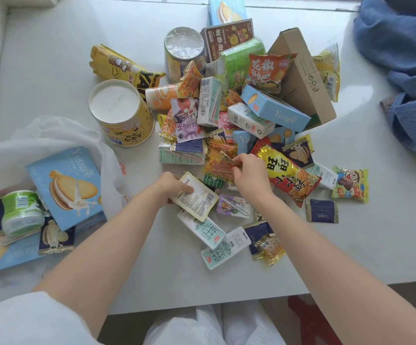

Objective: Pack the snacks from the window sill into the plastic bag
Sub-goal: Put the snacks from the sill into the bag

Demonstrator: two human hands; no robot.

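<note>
A heap of snacks covers the white window sill (351, 232). My left hand (171, 186) grips a flat pale pouch (197, 197) with a barcode, near the heap's front edge. My right hand (250, 176) pinches an orange-red crinkly snack packet (220, 168) in the middle of the heap, beside a red and yellow bag (290, 175). The translucent plastic bag (60, 135) lies open at the left. It holds a blue sandwich-biscuit box (69, 185), a green-lidded jar (21, 211) and dark blue biscuit packets (55, 236).
Two yellow tubs (121, 113) and a silver-lidded cup (183, 49) stand at the heap's left and back. A brown cardboard box (301, 73) leans at the right. Blue cloth (406, 70) lies at the far right. The sill's front edge runs close to my legs.
</note>
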